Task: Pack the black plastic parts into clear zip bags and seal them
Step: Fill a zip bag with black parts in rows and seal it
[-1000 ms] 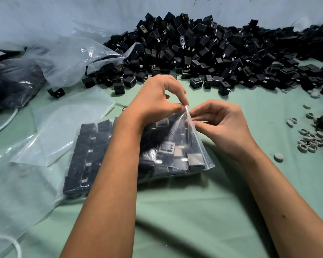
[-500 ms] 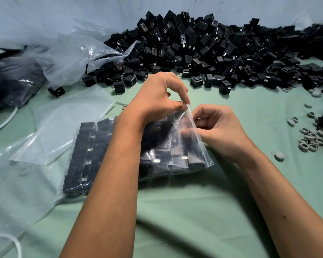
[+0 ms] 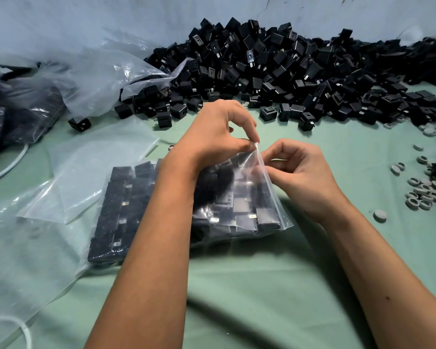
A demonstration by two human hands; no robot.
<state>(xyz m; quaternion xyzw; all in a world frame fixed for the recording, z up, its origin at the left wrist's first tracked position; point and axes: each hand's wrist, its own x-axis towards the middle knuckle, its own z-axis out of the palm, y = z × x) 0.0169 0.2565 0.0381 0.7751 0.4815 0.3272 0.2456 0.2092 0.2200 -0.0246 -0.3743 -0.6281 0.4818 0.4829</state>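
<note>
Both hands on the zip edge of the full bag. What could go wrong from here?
1. The left hand and right hand pinch only the top edge of the zip bag; packed this full, the strip may close only partway.
2. The black parts press the right wall, so the film could gape or tear.

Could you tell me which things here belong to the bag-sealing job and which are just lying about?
In use:
- left hand and right hand, pinching the filled zip bag at its mouth
- pile of black parts
- empty zip bags

Lying about:
- grey rings
- white cable
- green cloth
</note>
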